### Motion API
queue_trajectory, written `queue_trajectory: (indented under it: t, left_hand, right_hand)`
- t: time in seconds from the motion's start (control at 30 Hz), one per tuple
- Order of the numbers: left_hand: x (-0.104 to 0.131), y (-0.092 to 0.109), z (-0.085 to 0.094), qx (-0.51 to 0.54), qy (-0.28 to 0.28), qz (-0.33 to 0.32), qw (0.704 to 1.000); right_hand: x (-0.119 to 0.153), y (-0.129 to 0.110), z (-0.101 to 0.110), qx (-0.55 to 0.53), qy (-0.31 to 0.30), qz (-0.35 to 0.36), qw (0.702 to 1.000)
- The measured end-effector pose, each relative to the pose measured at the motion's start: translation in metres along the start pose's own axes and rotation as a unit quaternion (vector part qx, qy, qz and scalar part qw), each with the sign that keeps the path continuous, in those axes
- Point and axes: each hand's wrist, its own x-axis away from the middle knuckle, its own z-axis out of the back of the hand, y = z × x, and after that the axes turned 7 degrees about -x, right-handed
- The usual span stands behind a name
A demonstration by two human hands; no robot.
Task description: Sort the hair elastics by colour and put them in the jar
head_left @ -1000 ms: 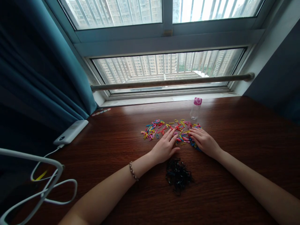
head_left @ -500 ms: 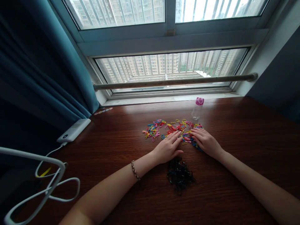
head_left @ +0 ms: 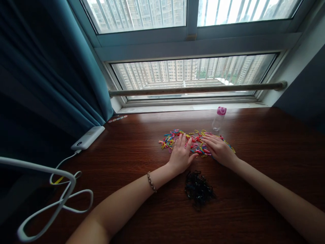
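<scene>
Small colourful hair elastics (head_left: 196, 145), red, pink, yellow and blue, lie scattered on the dark wooden table. My left hand (head_left: 180, 154) rests palm down on the left part of them, fingers stretched and somewhat apart. Over the right part lies my right hand (head_left: 220, 151), also flat with its fingers extended; some elastics show past its far side. What is beneath both palms is hidden. Closer to me, a heap of black hair elastics (head_left: 199, 188) sits untouched between my forearms. Behind my right hand stands a clear bottle with a pink cap (head_left: 218, 119).
A white power bank (head_left: 88, 138) with a looping white cable (head_left: 69, 176) lies at the left, beside the blue curtain (head_left: 86, 67). A metal rail (head_left: 198, 90) crosses the window behind the table. Small round stickers (head_left: 118, 118) are near the back left edge.
My left hand has turned and shifted left over the elastics, its fingers now pointing more away from me. My right hand still lies on the pile's right side. The view has shifted slightly.
</scene>
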Motion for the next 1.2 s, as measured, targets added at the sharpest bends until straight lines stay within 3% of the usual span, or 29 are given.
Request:
queue_trajectory:
  t: [0.07,0.13,0.27,0.37,0.47,0.6,0.73,0.8,0.87,1.03,1.2]
  left_hand:
    - [0.0,-0.003,-0.005,-0.025,0.009,0.077,0.997]
    - [0.0,-0.007,-0.009,-0.027,-0.004,0.109,0.994]
    - [-0.002,-0.01,-0.008,0.03,-0.02,0.023,0.999]
    - [-0.004,-0.007,-0.002,0.057,-0.009,-0.019,0.998]
    - [-0.004,-0.004,0.003,0.051,0.001,-0.037,0.998]
    - [-0.006,-0.005,0.004,0.024,0.012,-0.049,0.998]
    - [-0.012,-0.024,-0.006,-0.037,0.032,0.031,0.998]
    - [-0.015,-0.036,-0.013,-0.057,0.018,0.079,0.995]
    - [-0.017,-0.045,-0.018,-0.057,-0.009,0.084,0.995]
    - [-0.014,-0.038,-0.01,-0.003,-0.037,-0.052,0.998]
    - [-0.01,-0.022,0.003,0.056,-0.065,-0.174,0.981]
  right_hand:
    - [-0.025,-0.007,-0.01,-0.016,-0.018,0.024,0.999]
    - [-0.052,-0.011,-0.025,-0.029,-0.049,0.041,0.998]
    - [-0.1,-0.008,-0.062,-0.046,-0.106,0.05,0.992]
    - [-0.114,0.002,-0.076,-0.065,-0.165,0.077,0.981]
    - [-0.103,0.014,-0.071,-0.089,-0.186,0.091,0.974]
    - [-0.063,0.022,-0.048,-0.062,-0.177,0.081,0.979]
    - [-0.024,0.018,-0.02,-0.012,-0.165,0.064,0.984]
    - [-0.012,0.014,-0.007,0.0,-0.158,0.048,0.986]
    - [-0.004,0.01,0.005,0.002,-0.14,0.03,0.99]
    - [0.009,0.009,0.019,-0.011,-0.083,-0.004,0.996]
    - [0.02,0.016,0.014,-0.018,-0.055,-0.016,0.998]
